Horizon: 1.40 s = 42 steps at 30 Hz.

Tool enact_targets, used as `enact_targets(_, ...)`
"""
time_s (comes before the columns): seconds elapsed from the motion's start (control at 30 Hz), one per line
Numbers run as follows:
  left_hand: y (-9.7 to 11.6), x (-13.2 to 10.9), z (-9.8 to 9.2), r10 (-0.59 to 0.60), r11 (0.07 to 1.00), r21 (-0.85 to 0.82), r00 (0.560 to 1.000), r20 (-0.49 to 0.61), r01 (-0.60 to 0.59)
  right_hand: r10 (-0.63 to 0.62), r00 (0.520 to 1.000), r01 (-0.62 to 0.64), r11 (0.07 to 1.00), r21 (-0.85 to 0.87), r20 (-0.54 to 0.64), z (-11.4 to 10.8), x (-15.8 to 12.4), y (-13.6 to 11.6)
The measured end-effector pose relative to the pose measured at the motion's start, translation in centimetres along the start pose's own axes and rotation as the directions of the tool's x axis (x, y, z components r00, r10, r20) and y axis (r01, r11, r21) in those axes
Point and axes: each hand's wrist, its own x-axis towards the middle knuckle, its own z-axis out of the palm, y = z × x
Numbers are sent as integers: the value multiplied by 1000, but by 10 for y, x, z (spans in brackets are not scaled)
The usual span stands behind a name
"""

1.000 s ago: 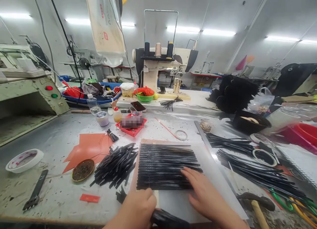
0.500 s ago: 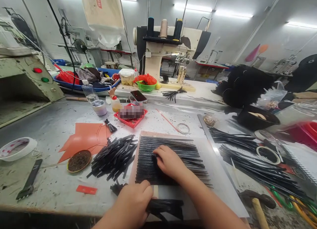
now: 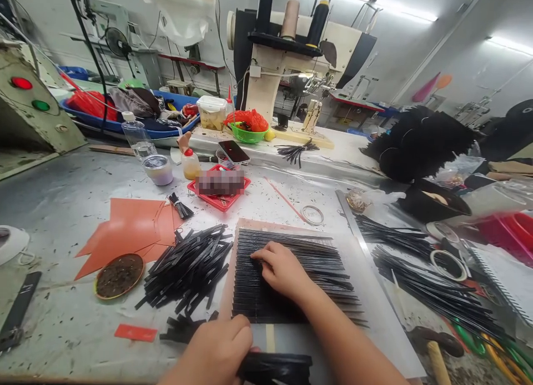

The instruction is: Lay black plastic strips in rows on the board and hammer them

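Observation:
A row of black strips (image 3: 291, 251) lies side by side on a board (image 3: 375, 318) in front of me. My right hand (image 3: 280, 269) rests on top of the row near its left middle, fingers curled down and pressing on the strips. At the near table edge my left hand (image 3: 219, 350) is closed round a bundle of black strips (image 3: 277, 367). A loose heap of short black strips (image 3: 189, 268) lies just left of the board.
Orange sheets (image 3: 129, 229) and a round brown dish (image 3: 119, 275) lie at the left. Long black strips (image 3: 420, 274), tape rings and a hammer (image 3: 433, 349) are at the right. A red tray (image 3: 220, 193), bottles, a phone and a sewing machine (image 3: 291, 57) stand behind.
My right hand moved from the row's lower right edge up and left onto its middle. The left hand stays closed on the bundle, and the view has tipped downward.

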Motion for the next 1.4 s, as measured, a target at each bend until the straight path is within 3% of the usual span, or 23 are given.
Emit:
enact_targets(0.2,-11,-7,-1,3,999,-44,998,-58,-6,55,992,-41,992,122,-115,3,-4,5)
enact_targets(0.37,-17,-5,-1,11,998,-57,998,-61,-15,28,988,-15,996,85,-154,6,-4,7)
enact_targets(0.57,-20,-4,0,27,996,-80,998,-60,-31,32,983,-9,992,128,-179,5,-6,7)
enact_targets(0.73,-22,-7,7,15,996,-89,997,-81,-22,13,991,17,976,218,-133,5,-5,12)
enact_targets(0.8,-22,-10,10,6,996,-89,996,-85,-14,21,991,2,984,176,-130,4,-7,9)
enact_targets(0.87,-22,-14,11,-1,996,-86,995,-98,-8,-10,998,14,997,76,-54,-3,-14,0)
enact_targets(0.93,-22,-19,10,-3,997,-83,993,-121,-7,-164,973,154,985,73,161,-16,-26,-12)
enact_targets(1.0,-20,-22,7,8,996,-89,991,-131,-20,-382,838,293,917,270,390,-32,-39,-22)
enact_targets(1.03,-19,-23,6,21,995,-99,992,-123,-33,-432,780,270,885,378,453,-38,-44,-25)
enact_targets(1.07,-18,-23,4,34,993,-107,993,-111,-46,-417,771,206,878,432,480,-42,-47,-26)
enact_targets(1.1,-16,-23,3,47,992,-110,994,-97,-58,-336,822,129,896,426,459,-43,-49,-25)
enact_targets(1.17,-11,-21,-1,70,993,-93,994,-79,-77,-100,946,13,962,274,308,-37,-49,-22)
enact_targets(1.23,-8,-21,-7,98,992,-69,991,-89,-104,-68,981,52,995,90,181,-25,-53,-22)
enact_targets(1.27,-6,-22,-11,99,992,-66,990,-98,-106,-139,971,132,990,49,194,-19,-59,-24)
enact_targets(1.33,-5,-27,-22,68,993,-85,991,-115,-78,-320,893,283,946,158,317,-14,-77,-29)
enact_targets(1.4,-4,-32,-34,13,994,-109,991,-130,-27,-381,826,232,901,366,415,-20,-97,-30)
